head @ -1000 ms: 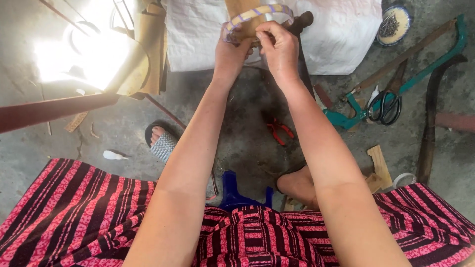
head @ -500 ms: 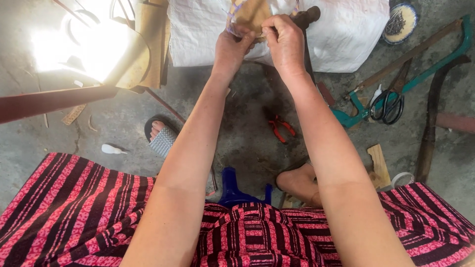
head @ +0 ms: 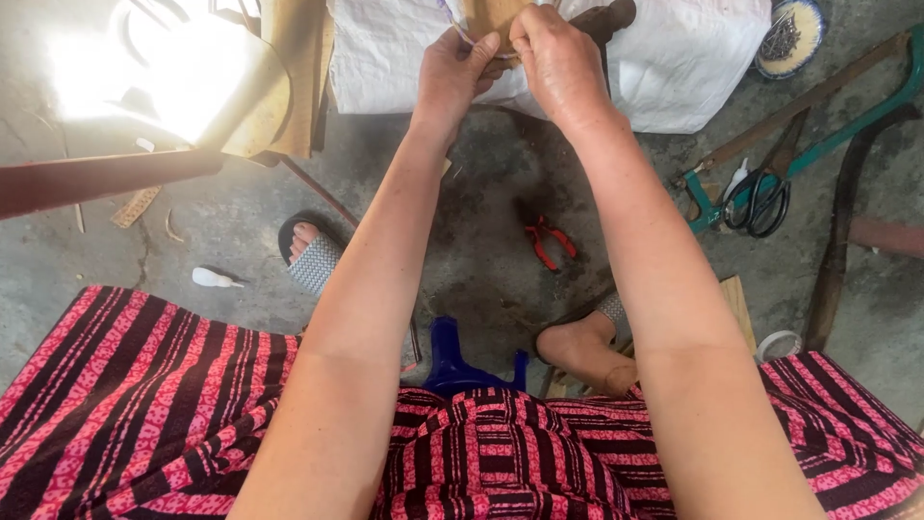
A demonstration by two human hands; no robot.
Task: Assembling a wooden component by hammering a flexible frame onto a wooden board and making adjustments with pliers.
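Head view: left hand [head: 457,72] and right hand [head: 555,60] grip a tan woven piece [head: 489,13].

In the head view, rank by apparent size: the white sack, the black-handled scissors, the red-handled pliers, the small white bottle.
1. White sack, largest by far.
2. Black-handled scissors.
3. Red-handled pliers, close to the scissors, so that order is unsure.
4. Small white bottle, smallest.

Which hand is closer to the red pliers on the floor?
Right. The right hand is almost straight above the red pliers; the left hand sits farther off to their left.
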